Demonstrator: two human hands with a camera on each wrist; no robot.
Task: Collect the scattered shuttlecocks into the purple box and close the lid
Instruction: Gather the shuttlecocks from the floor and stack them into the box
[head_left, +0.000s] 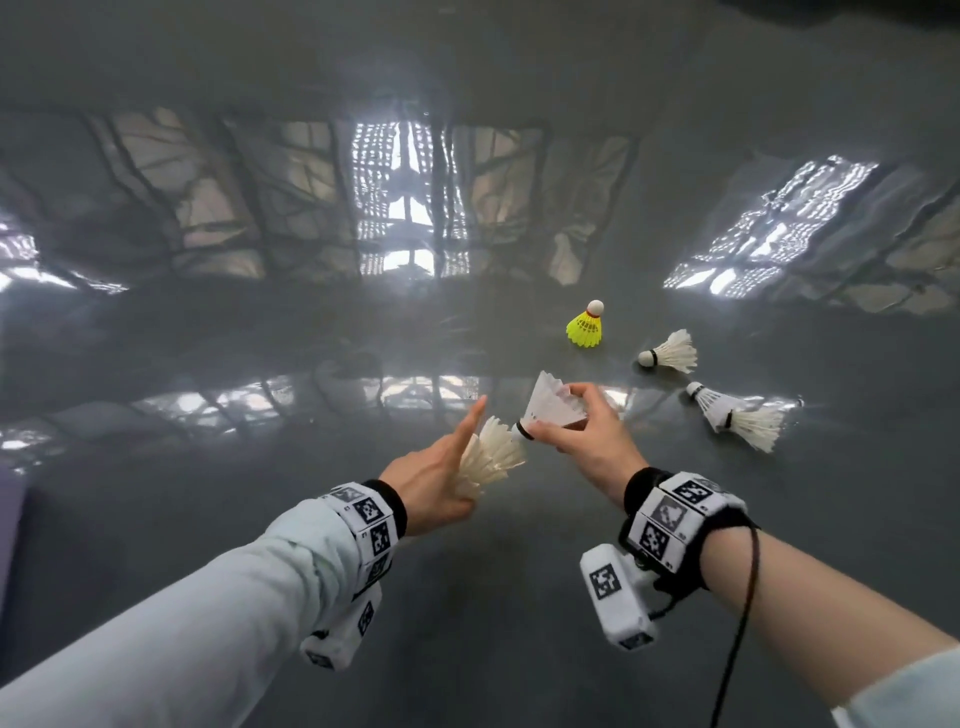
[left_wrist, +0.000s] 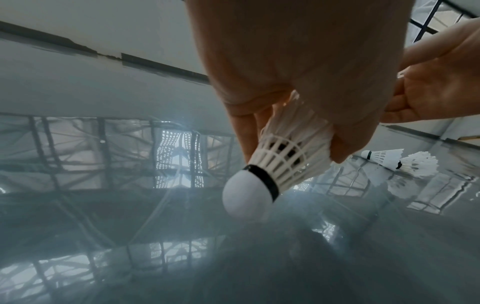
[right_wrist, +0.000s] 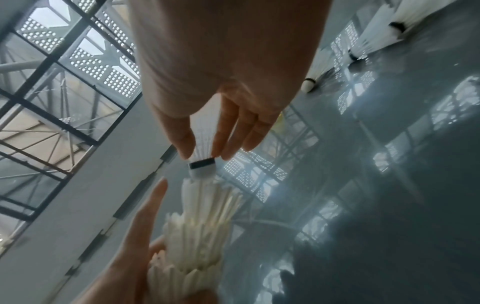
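Note:
My left hand (head_left: 462, 462) grips a nested stack of white shuttlecocks (head_left: 491, 457) by the feathers, its index finger stretched straight out. The stack's lowest cork (left_wrist: 246, 195) points down at the floor. My right hand (head_left: 558, 413) pinches another white shuttlecock (head_left: 553, 402) near its cork (right_wrist: 202, 166). That cork sits at the open feather end of the left hand's stack (right_wrist: 200, 236). On the floor to the right stand a yellow shuttlecock (head_left: 586, 325), a lone white one (head_left: 670, 353) on its side, and two white ones nested together (head_left: 737, 415). A sliver of the purple box (head_left: 10, 525) shows at the left edge.
The floor (head_left: 467, 597) is glossy grey and mirrors the roof trusses and windows. A cable (head_left: 748, 597) hangs from my right wrist band. A pale wall with a dark baseboard (left_wrist: 161, 65) runs along the far side.

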